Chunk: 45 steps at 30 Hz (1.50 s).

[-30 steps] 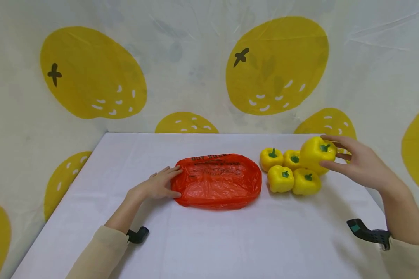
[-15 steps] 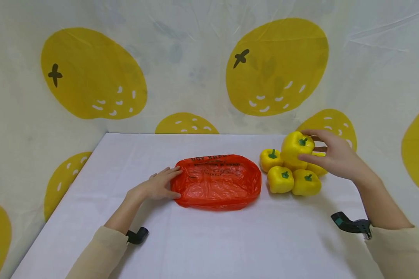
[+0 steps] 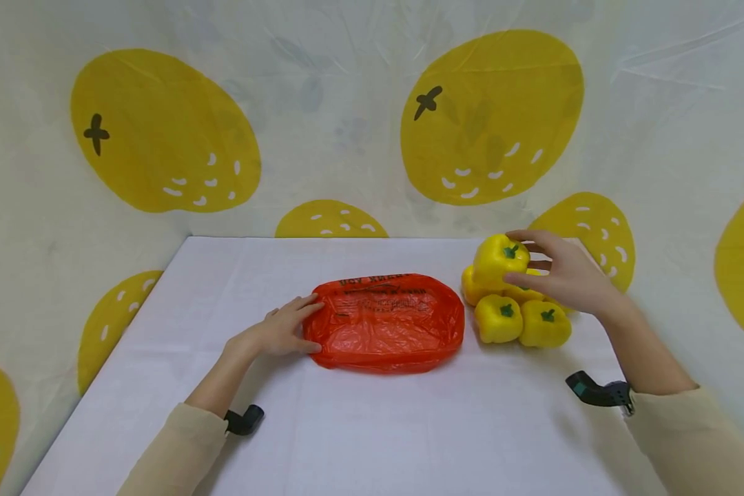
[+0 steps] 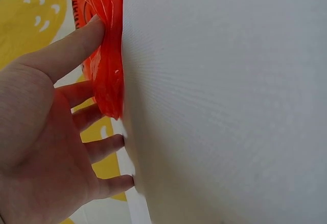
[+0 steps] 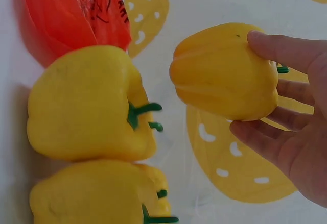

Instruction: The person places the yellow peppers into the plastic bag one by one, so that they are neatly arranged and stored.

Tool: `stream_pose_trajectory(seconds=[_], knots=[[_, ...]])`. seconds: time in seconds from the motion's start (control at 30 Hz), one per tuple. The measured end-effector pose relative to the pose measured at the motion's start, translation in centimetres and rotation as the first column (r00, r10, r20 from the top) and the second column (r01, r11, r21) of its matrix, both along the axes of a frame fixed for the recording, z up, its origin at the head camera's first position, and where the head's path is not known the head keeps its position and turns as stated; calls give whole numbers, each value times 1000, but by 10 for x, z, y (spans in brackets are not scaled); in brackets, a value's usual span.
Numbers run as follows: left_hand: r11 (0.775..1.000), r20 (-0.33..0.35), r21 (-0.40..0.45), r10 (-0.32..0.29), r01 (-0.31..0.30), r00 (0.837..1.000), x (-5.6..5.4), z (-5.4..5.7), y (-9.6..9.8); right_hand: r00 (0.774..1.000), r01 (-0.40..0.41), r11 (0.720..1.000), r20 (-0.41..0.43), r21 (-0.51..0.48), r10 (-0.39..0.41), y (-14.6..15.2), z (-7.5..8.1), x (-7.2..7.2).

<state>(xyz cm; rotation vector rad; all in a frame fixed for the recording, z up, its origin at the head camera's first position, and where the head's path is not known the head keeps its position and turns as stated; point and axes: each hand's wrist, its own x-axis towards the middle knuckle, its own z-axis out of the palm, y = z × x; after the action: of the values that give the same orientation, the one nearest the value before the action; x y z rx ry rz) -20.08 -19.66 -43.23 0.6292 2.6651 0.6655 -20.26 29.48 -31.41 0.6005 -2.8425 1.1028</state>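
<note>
My right hand [image 3: 564, 271] holds a yellow bell pepper [image 3: 496, 260] between thumb and fingers, raised above a group of other peppers. In the right wrist view the held pepper [image 5: 222, 73] hangs apart from the ones below, its green stem toward the palm. A red plastic bag [image 3: 384, 331] with dark printing lies in the middle of the table, its mouth spread wide. My left hand [image 3: 282, 329] rests against the bag's left end. In the left wrist view, its thumb and fingers [image 4: 104, 149] are spread and fairly straight, touching the bag's side [image 4: 113, 76].
Several yellow peppers, including a front left one [image 3: 499, 319] and a front right one [image 3: 544, 324], sit close together right of the bag. The white table [image 3: 372, 434] meets a curtain [image 3: 341, 103] with a yellow fruit print at the back.
My right hand has carried the raised pepper leftward over the group, toward the bag. The left hand and the bag have stayed in place.
</note>
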Motion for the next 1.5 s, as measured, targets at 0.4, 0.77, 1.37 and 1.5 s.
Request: stream_pose_trajectory(seconds=[0.4,0.77,1.37,1.5], knots=[[1000,-4,-7,14,-14,1000,0,0,1,995,-85,994,43,-70,88,-45,-17,-9],[1000,-21,-1,15,-15,1000,1,1,3,991,-117,988,58,-103,124,-75,-31,-17],[1000,-22,-17,8,-8,1000,-1,1,5,984,-165,985,58,-57,168,-120,-61,-20],[999,-17,-30,15,-16,1000,-2,0,5,982,-179,984,55,-10,179,-131,-65,-24]])
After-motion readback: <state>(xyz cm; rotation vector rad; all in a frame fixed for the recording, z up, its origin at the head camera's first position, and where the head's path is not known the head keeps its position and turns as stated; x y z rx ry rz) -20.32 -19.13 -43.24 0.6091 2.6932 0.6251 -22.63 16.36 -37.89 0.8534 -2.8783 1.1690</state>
